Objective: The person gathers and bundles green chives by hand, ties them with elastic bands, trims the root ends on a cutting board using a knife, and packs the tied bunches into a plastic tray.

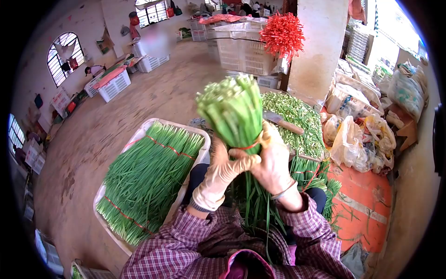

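A thick bunch of garlic chives [234,109] stands upright in front of me, its pale cut ends up and slightly blurred. My left hand [223,167], in a cream glove, wraps round its lower part from the left. From the right, my right hand [273,160] closes on the same bunch, with a band round its wrist. A red tie [251,146] circles the stalks between my hands. Long green leaves [255,200] hang down below them to my lap. To the right lies a knife [284,122] with a wooden handle, on a heap of cut stalk ends [297,135].
At my left, a white crate [204,139] holds chives tied with red bands. More tied chives [304,172] lie by my right knee. Plastic bags [355,144] are piled at the right beside an orange mat [367,186]. Red ties [282,35] hang near a pillar [318,51].
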